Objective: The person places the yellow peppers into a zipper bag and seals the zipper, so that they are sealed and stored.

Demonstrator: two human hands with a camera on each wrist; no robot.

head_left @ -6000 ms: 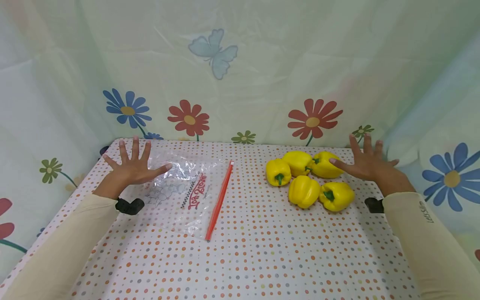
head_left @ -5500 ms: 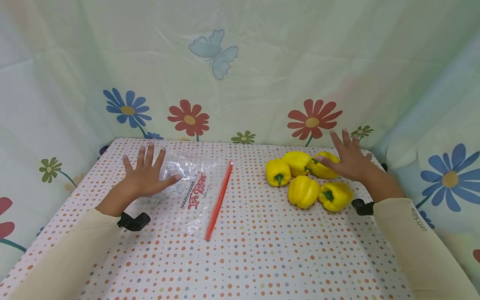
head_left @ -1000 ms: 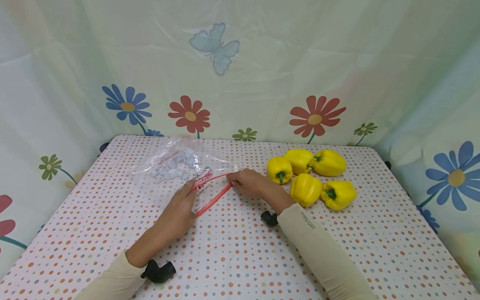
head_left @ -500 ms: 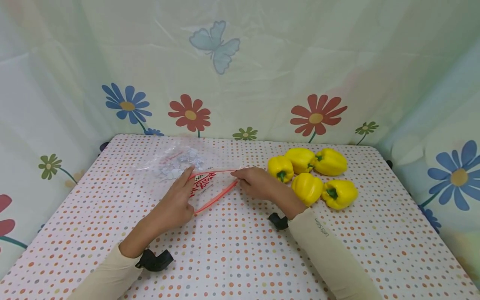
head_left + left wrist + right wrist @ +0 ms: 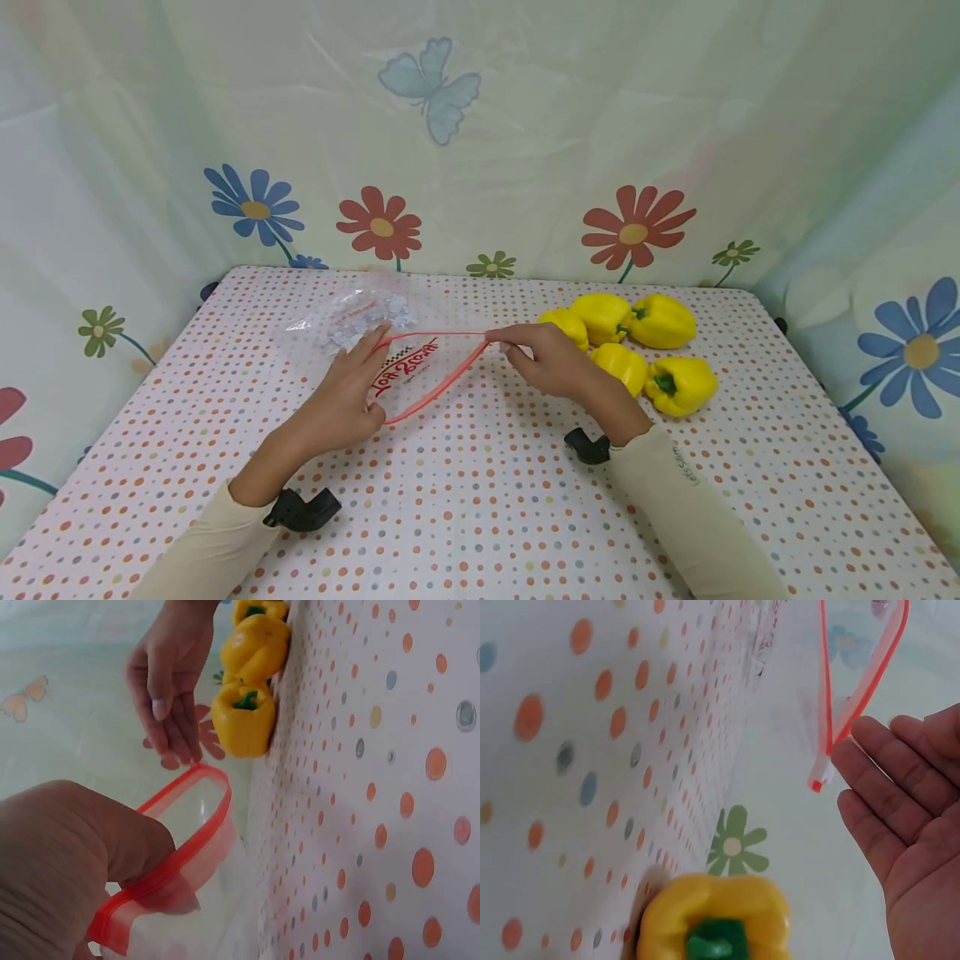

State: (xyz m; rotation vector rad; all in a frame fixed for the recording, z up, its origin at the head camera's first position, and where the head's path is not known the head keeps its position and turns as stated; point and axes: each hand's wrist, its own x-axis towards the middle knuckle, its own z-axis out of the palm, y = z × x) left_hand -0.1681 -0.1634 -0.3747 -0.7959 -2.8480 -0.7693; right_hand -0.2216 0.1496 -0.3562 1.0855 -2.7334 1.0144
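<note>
While half-spread, hands on bag

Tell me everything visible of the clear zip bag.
The clear zip bag looks like crinkled plastic, seemingly empty, printed with red lettering and grey drawings. Its red zip edge gapes between the left hand, holding one end, and the right hand, touching the other; the rest extends back over the dotted tabletop.
</note>
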